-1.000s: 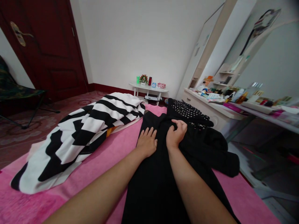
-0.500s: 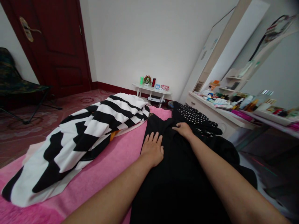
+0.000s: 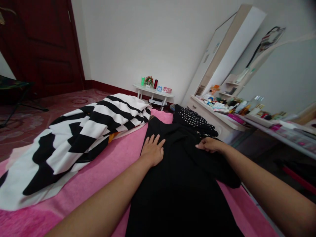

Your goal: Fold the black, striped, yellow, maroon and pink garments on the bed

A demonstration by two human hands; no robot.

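A black garment (image 3: 170, 184) lies spread over a pink bed cover (image 3: 112, 158). My left hand (image 3: 153, 151) rests flat on its upper left part, fingers spread, palm down. My right hand (image 3: 209, 144) is at the garment's right side, its fingers closed on the black cloth in a pinch. Below the right hand, a bunched black part, which looks like a sleeve (image 3: 224, 171), lies against the body of the garment. The lower end of the garment runs out of view at the bottom.
A black and white striped cloth (image 3: 98, 128) lies rumpled on the left. Black clothing with white dots (image 3: 195, 120) is piled beyond my right hand. A cluttered dressing table (image 3: 217, 115) stands on the right. At the back is a small white table (image 3: 153, 91).
My right hand has moved right and nearer, drawing the black cloth in from the right edge and uncovering pink bed cover there. The left hand stays flat. The view has turned right.
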